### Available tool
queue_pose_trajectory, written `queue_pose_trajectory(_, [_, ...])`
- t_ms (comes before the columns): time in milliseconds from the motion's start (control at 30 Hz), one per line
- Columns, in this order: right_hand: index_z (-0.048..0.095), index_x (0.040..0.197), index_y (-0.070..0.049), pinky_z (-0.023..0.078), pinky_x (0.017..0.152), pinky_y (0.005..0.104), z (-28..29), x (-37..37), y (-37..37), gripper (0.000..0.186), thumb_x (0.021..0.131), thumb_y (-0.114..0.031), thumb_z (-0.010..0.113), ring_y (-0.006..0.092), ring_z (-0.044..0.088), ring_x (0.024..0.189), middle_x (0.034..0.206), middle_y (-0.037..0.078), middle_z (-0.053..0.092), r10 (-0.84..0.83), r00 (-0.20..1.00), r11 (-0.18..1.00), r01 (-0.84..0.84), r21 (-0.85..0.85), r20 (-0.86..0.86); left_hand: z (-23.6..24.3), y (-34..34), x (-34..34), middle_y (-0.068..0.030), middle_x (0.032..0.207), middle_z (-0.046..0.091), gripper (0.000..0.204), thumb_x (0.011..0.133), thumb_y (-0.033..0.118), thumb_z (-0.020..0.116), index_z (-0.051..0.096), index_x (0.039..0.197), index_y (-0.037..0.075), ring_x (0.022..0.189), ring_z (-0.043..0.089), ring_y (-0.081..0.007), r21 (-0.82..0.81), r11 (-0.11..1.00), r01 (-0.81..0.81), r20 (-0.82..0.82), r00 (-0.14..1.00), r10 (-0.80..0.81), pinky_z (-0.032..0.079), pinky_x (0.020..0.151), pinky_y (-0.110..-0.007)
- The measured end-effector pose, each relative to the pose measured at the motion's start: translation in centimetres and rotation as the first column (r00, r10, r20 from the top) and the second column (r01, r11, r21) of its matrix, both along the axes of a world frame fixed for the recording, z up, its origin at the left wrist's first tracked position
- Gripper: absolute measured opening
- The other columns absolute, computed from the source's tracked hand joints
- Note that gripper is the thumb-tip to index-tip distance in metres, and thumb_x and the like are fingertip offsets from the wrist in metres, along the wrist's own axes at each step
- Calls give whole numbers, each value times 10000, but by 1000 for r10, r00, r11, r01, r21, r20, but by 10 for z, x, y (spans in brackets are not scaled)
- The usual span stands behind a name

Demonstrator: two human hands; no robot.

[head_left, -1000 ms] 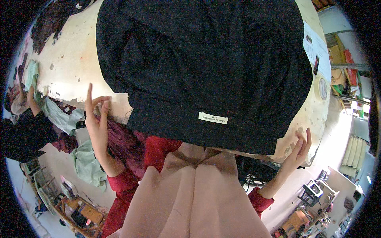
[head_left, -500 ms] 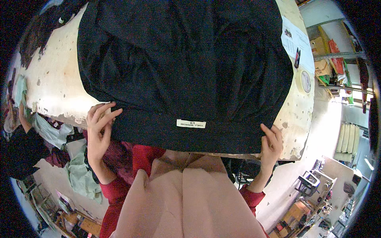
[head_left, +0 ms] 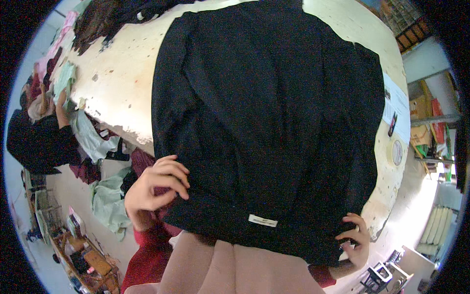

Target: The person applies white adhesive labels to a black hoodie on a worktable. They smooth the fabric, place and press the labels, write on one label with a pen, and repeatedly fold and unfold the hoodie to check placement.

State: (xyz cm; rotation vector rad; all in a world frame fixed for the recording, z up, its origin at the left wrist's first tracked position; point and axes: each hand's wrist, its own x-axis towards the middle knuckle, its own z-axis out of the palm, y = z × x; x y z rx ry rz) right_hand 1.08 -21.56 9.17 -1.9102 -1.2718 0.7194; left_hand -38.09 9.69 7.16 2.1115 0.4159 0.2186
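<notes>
A large black garment [head_left: 274, 112] lies spread over the table in front of me, with soft folds running along it. Its wide band [head_left: 298, 235] is nearest me and reaches past the table edge, over my lap. A small white label [head_left: 263, 220] sits on that band. My left hand [head_left: 159, 188] grips the band's left end, fingers curled over the cloth. At the right end, my right hand [head_left: 356, 237] pinches the band's corner between thumb and bent fingers. The cloth partly hides where the fingers close.
On the pale, worn table [head_left: 117, 83], a tape roll [head_left: 395, 152], a printed sheet [head_left: 399, 105] and a small dark tool [head_left: 392, 125] lie right of the garment. Dark cloth [head_left: 105, 22] lies far left. Another person [head_left: 39, 142] handles pale green fabric at the left.
Both hands have drawn the garment a little toward me, and its band now overhangs the table edge. The whole view has also shifted, showing more of the table's far side.
</notes>
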Motion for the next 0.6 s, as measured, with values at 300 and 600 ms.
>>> queue_pose_trajectory(300, [641, 969, 35, 450, 782, 271, -102, 34, 40, 189, 912, -145, 651, 140, 559, 843, 895, 62, 640, -635, 772, 768, 634, 91, -13, -75, 26, 44, 38, 756, 617, 314, 839, 71, 712, 636, 1144, 63, 664, 470, -28, -125, 713, -690, 80, 709, 700, 370, 619, -206])
queue_pose_trajectory(600, [644, 966, 41, 434, 823, 260, -108, 33, 40, 226, 934, -182, 628, 135, 557, 873, 934, 67, 654, -629, 763, 777, 612, 146, 148, -72, 24, 46, 2, 779, 636, 274, 1029, 205, 443, 628, 1143, 38, 749, 515, -45, -317, 607, -729, 149, 594, 791, 402, 729, -213])
